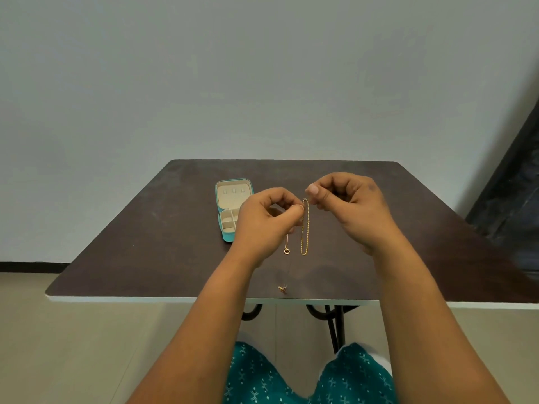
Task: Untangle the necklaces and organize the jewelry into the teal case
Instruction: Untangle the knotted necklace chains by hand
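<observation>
I see two bare arms with no sleeves on them. The left hand (264, 220) and the right hand (348, 205) have no rings, and the wrists have no watch or bands. The thumbnails are short and plain. Over the knees I see dark teal cloth (306, 377) with small white marks and dots.

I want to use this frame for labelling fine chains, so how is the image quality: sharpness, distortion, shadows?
Head view: lighting is soft and even, with no glare; a faint shadow lies on the table below the hands. The gold chain between left hand and right hand is resolvable, the thinner ring-pendant chain barely. Wide-angle bending shows at the right edge, where the dark frame is smeared.
</observation>
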